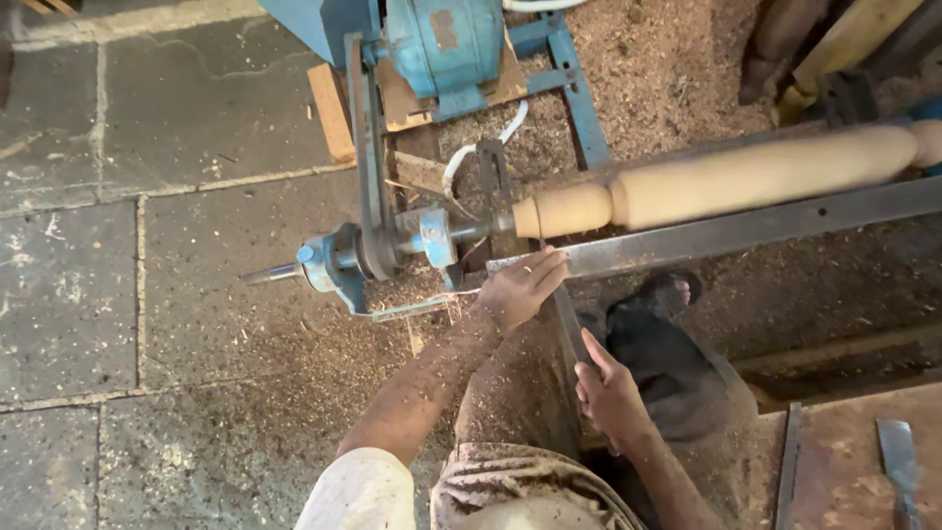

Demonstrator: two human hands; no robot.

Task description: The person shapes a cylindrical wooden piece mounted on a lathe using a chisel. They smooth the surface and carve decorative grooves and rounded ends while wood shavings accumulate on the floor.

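Wood is in the middle of the frame: a pale round post [726,182] lies on the lathe. His left hand [518,288] presses a long chisel [567,319] onto the metal bar [746,231], fingers together. His right hand [610,393] grips the handle. Holding it steady and pushing gently looks best.

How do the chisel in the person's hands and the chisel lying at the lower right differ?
The held chisel is gripped by the left hand and right hand, angled up onto the metal tool rest near the wooden spindle. The spare chisel lies flat and untouched on a reddish board. The held one is mostly hidden; the spare's blade shows fully. Both are dark metal blades.
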